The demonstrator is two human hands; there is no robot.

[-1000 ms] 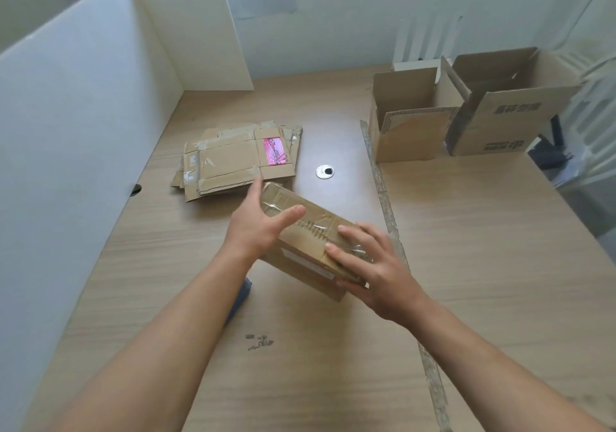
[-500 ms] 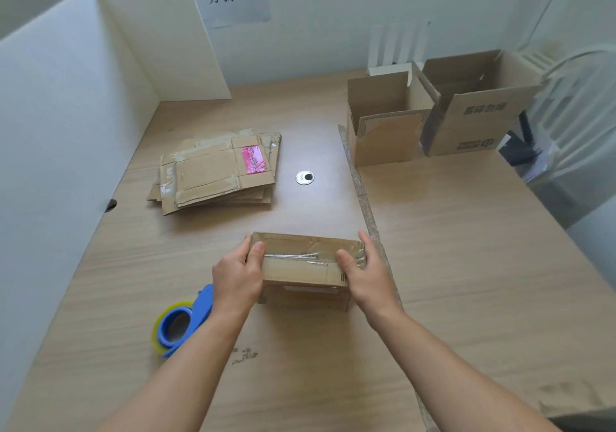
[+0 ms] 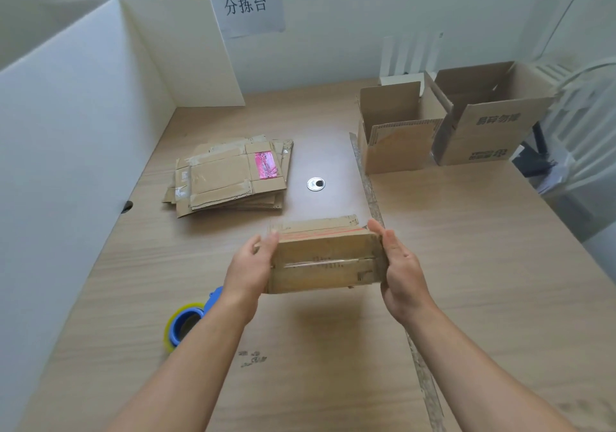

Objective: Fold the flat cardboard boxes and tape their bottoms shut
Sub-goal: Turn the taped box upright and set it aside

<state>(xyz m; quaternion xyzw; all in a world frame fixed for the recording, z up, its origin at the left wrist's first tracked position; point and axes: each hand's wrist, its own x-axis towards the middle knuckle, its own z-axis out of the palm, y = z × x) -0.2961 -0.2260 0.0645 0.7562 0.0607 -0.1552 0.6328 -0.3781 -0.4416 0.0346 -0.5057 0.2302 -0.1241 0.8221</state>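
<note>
I see the table (image 3: 466,265) filling most of the frame, pale wood, with a strip of old tape running down it right of centre; a white screen (image 3: 66,165) stands along its left edge and turns across the upper left corner. On the wall at the top centre hangs a grey sign (image 3: 246,5) with three dark characters.

In the upper right two folded boxes stand open side by side, touching; the big box (image 3: 493,131) has dark print on its front, and the small box (image 3: 396,145) is just left of it. Left of centre lies a stack (image 3: 230,175) of flat cartons; the top one has a pink label.

The box (image 3: 326,258) of the task is in the lower centre, held a little above the table, with its shadow below it; the side with a taped seam faces me. My left hand (image 3: 248,271) grips its left end, with the thumb on the upper edge; my right hand (image 3: 403,275) clasps its right end, with the fingers reaching to the far corner.

A tape roll (image 3: 186,326) in a blue holder lies at the lower left, partly behind my left forearm; a small metal ring (image 3: 315,184) is set in the table between the stack and the small box.
</note>
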